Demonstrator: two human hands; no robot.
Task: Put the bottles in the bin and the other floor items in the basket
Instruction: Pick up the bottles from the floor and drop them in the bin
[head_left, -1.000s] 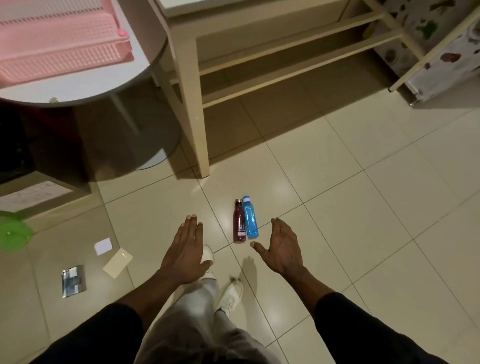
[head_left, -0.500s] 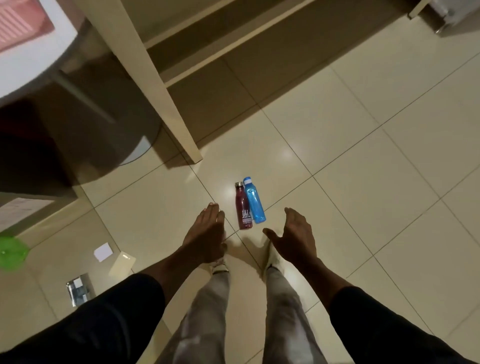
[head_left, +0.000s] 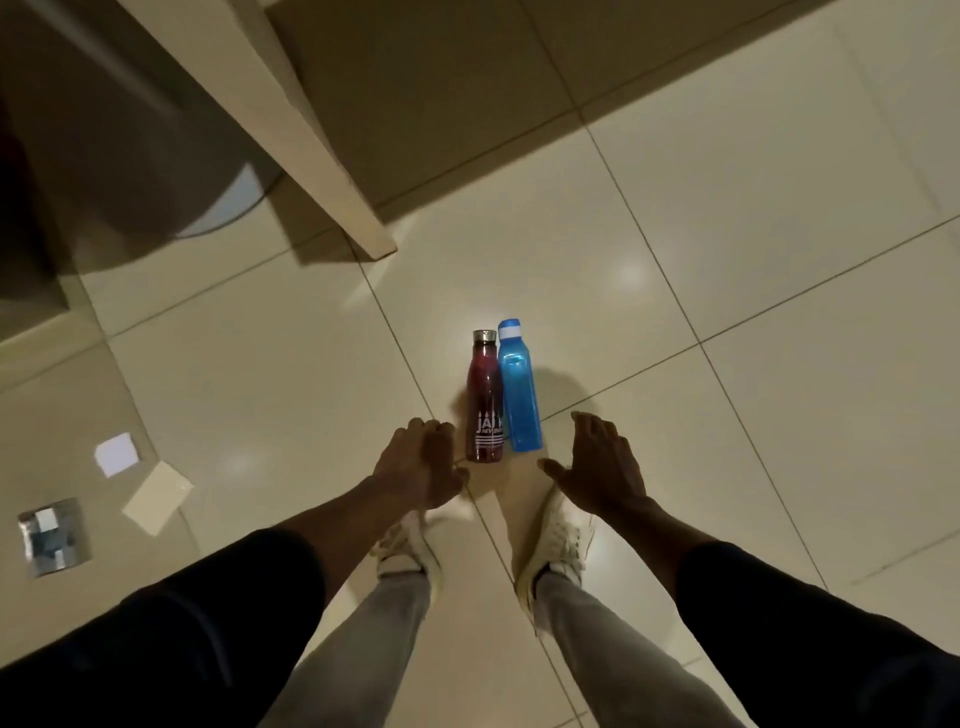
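I am reading white print on the red bottle (head_left: 485, 397) lying at my feet: large letters "JA", partly cut off by the curve, above a smaller line starting "MY", then white stripes. Nothing else is showing readable text.

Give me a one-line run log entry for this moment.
stage: reaching | left hand: open, empty, beside maroon bottle | right hand: open, empty, near blue bottle | bottles: side by side on floor | bin: not in view
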